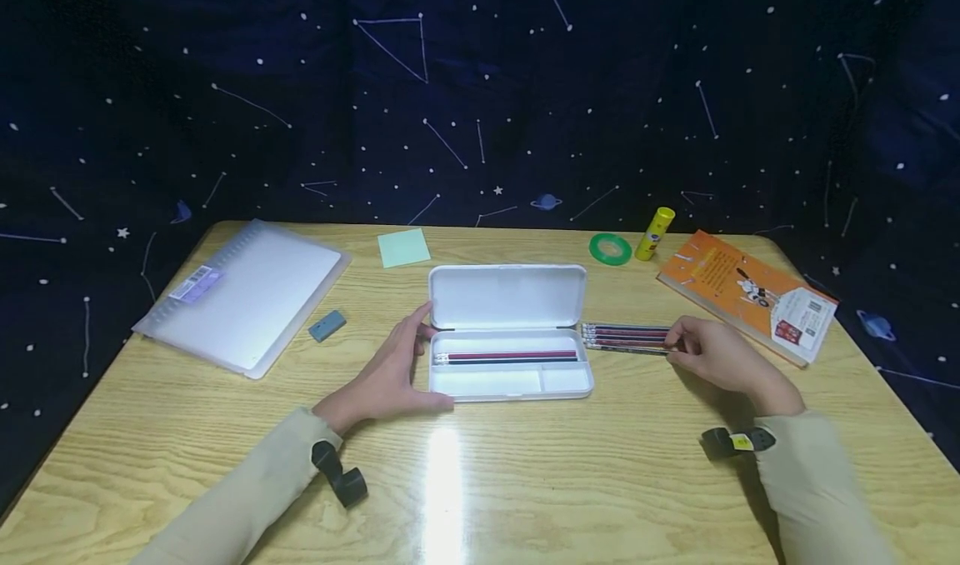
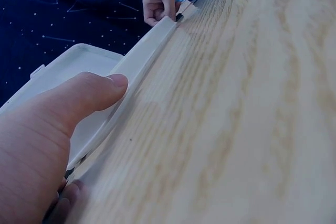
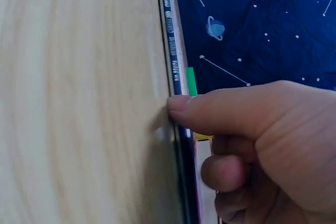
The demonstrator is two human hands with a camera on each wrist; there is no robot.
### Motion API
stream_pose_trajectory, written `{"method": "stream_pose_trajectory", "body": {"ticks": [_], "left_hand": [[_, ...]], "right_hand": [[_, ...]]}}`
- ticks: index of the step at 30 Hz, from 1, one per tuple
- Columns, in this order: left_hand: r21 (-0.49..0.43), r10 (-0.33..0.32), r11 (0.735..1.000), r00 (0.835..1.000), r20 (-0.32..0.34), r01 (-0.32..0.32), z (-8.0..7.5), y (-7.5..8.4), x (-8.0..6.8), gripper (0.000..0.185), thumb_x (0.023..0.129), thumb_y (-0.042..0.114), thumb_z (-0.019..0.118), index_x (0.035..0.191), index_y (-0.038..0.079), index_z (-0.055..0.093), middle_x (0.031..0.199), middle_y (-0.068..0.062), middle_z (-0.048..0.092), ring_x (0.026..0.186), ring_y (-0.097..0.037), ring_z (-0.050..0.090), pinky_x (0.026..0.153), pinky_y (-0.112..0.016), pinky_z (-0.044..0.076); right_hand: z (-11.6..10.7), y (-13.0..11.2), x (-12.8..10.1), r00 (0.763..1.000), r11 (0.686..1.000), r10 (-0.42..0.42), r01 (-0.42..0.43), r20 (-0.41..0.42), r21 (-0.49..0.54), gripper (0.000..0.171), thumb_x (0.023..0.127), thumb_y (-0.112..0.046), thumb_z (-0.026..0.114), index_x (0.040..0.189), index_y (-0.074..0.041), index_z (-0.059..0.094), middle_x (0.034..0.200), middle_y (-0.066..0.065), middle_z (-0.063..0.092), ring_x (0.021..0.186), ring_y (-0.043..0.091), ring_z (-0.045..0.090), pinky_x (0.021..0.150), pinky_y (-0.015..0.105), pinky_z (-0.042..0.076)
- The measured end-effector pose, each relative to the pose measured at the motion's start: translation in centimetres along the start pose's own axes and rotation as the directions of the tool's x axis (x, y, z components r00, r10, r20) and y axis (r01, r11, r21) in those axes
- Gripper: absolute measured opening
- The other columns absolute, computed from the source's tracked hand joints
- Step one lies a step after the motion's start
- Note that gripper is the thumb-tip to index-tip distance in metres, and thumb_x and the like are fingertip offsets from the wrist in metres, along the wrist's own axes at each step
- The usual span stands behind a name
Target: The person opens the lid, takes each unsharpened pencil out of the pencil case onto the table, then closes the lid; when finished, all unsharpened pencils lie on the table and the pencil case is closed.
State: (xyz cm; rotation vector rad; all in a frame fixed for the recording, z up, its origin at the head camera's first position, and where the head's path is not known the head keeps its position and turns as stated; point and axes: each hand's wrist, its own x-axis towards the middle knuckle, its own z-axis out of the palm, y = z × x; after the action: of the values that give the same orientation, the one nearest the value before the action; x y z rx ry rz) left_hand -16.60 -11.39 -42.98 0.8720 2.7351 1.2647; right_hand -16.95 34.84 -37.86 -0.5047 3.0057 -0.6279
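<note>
A white pencil case (image 1: 510, 386) lies on the table with its lid (image 1: 507, 297) raised. Two pencils (image 1: 510, 357), one red and one dark, lie in its long compartment. My left hand (image 1: 390, 373) grips the case's left end, the thumb along the front edge (image 2: 113, 85) and the fingers at the left side. Right of the case several red and dark pencils (image 1: 622, 337) lie in a row, white ends toward the case. My right hand (image 1: 723, 361) pinches the nearest dark pencil (image 3: 173, 51) by its right end, thumb on the near side; the index fingertip is hidden behind.
At left are a clear-covered notebook (image 1: 262, 290) and a grey-blue eraser (image 1: 327, 326). Pale green sticky notes (image 1: 403, 248) lie behind the case. A green tape roll (image 1: 597, 249), an upright yellow glue stick (image 1: 655, 236) and an orange book (image 1: 720, 277) stand or lie at back right.
</note>
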Motion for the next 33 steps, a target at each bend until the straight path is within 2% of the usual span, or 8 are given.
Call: {"method": "stream_pose_trajectory", "body": {"ticks": [6, 14, 19, 24, 28, 33], "left_hand": [[-0.001, -0.011, 1.0, 1.0, 0.001, 0.011, 0.0, 0.0, 0.1, 0.129, 0.058, 0.042, 0.088, 0.154, 0.015, 0.007, 0.128, -0.006, 0.046, 0.102, -0.017, 0.045, 0.09, -0.034, 0.044], [0.003, -0.012, 1.0, 1.0, 0.002, 0.012, 0.1, 0.0, 0.1, 0.129, 0.059, 0.044, 0.088, 0.154, 0.015, 0.007, 0.128, -0.006, 0.046, 0.101, -0.016, 0.044, 0.089, -0.034, 0.043], [0.006, -0.003, 1.0, 1.0, 0.001, 0.003, -0.1, -0.1, 0.0, 0.128, 0.059, 0.044, 0.088, 0.154, 0.014, 0.007, 0.128, -0.006, 0.046, 0.101, -0.017, 0.044, 0.089, -0.034, 0.043], [-0.005, -0.008, 1.0, 1.0, -0.008, 0.008, -0.4, -0.2, -0.2, 0.129, 0.058, 0.041, 0.089, 0.154, 0.013, 0.007, 0.128, -0.007, 0.046, 0.102, -0.017, 0.044, 0.09, -0.034, 0.043], [-0.014, -0.008, 1.0, 1.0, 0.013, 0.008, -0.1, -0.1, 0.0, 0.129, 0.059, 0.042, 0.088, 0.155, 0.015, 0.005, 0.13, -0.006, 0.045, 0.103, -0.016, 0.044, 0.091, -0.033, 0.043], [-0.003, -0.013, 1.0, 1.0, 0.013, 0.013, -0.1, -0.1, 0.0, 0.129, 0.059, 0.044, 0.088, 0.155, 0.016, 0.005, 0.129, -0.005, 0.045, 0.103, -0.016, 0.043, 0.09, -0.033, 0.043]], "right_hand": [[0.5, 0.2, 0.5, 0.999, 0.999, 0.02, -0.018, -0.04, 0.036, 0.022, 0.082, 0.001, 0.069, 0.101, 0.0, 0.06, 0.062, -0.003, 0.04, 0.053, 0.004, 0.033, 0.05, 0.024, 0.028], [0.6, -0.9, 1.3, 1.0, 0.995, 0.012, -0.01, -0.021, 0.103, 0.028, 0.08, 0.001, 0.071, 0.107, -0.001, 0.062, 0.062, -0.003, 0.041, 0.052, 0.004, 0.035, 0.05, 0.024, 0.03], [1.1, -3.1, 2.6, 0.999, 0.991, -0.016, 0.012, 0.028, 0.133, 0.023, 0.083, -0.001, 0.069, 0.105, -0.003, 0.063, 0.062, -0.003, 0.041, 0.052, 0.005, 0.037, 0.049, 0.023, 0.032], [2.6, -5.8, 4.4, 0.991, 0.982, -0.108, 0.095, 0.073, 0.164, 0.014, 0.087, -0.004, 0.067, 0.1, -0.008, 0.065, 0.062, -0.006, 0.04, 0.056, 0.007, 0.038, 0.053, 0.023, 0.034], [3.6, -7.6, 4.8, 0.981, 0.969, -0.168, 0.147, 0.094, 0.197, 0.008, 0.089, -0.007, 0.066, 0.095, -0.011, 0.069, 0.062, -0.006, 0.039, 0.056, 0.006, 0.038, 0.051, 0.023, 0.033], [4.6, -9.9, 5.5, 0.968, 0.971, -0.213, 0.195, 0.13, 0.137, 0.013, 0.091, -0.013, 0.065, 0.099, -0.012, 0.074, 0.06, -0.007, 0.041, 0.057, 0.007, 0.038, 0.052, 0.021, 0.033]]}}
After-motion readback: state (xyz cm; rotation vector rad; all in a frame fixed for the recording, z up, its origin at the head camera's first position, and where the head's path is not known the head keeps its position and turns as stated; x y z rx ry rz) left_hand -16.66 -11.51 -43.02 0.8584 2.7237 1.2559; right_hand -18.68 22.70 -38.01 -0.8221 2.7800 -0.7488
